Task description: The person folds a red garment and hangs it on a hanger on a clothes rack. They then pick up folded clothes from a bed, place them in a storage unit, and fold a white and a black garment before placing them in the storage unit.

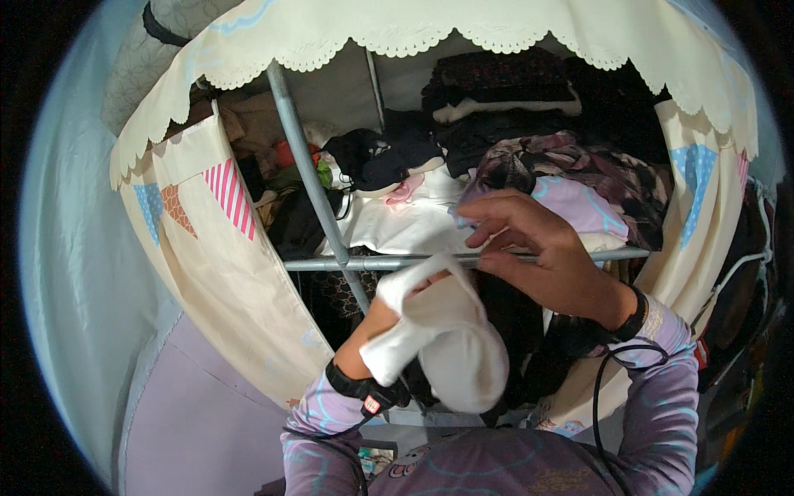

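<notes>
A white garment [465,366] with a rounded, cup-shaped part and a band, apparently a bra, hangs from my left hand [375,325]. The band loops over that hand and hides most of its fingers. My right hand [539,245] is raised in front of the shelf, fingers bent and apart, holding nothing that I can see. Behind it on the shelf lie a lavender garment [580,208] with light blue lines and a dark patterned cloth [577,161]. White cloth [397,226] rests to their left, with black garments [378,161] on top.
A horizontal metal tube [384,263] crosses the wardrobe front and meets an upright tube [301,152]. Cream fabric curtains [205,235] are drawn aside. A scalloped cover [471,22] hangs above. Dark clothes [515,310] fill the lower level. Black cables [598,397] run along both my forearms.
</notes>
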Tool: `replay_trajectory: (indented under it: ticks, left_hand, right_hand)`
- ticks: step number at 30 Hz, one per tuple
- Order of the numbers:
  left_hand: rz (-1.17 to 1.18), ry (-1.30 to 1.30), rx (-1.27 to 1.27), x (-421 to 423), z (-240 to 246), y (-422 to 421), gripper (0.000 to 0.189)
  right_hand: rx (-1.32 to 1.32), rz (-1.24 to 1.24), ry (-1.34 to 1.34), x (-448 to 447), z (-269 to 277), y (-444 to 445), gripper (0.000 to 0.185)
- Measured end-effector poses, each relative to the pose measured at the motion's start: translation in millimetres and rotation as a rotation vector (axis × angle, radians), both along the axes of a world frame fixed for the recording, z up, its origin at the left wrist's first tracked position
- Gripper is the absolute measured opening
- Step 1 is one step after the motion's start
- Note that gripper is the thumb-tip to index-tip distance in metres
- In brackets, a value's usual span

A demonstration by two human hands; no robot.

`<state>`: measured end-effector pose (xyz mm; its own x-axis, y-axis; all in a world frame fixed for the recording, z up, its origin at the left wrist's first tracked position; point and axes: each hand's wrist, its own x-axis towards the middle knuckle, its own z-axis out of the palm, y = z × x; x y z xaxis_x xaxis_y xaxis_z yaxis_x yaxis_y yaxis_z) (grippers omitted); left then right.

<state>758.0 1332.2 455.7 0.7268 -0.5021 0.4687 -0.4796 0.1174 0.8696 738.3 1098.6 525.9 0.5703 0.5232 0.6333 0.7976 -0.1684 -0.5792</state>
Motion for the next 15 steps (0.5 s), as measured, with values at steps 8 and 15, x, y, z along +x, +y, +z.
replay_trajectory:
  ticks: [8, 15]
  left_hand:
    - [0.057, 0.045, -0.384, -6, 11, -7, 0.023]
    - [0.042, 0.026, -0.333, -7, 3, 10, 0.037]
  right_hand:
    - [-0.269, 0.147, 0.389, -3, -40, 2, 0.08]
    - [-0.3, -0.013, 0.452, -7, -10, -10, 0.041]
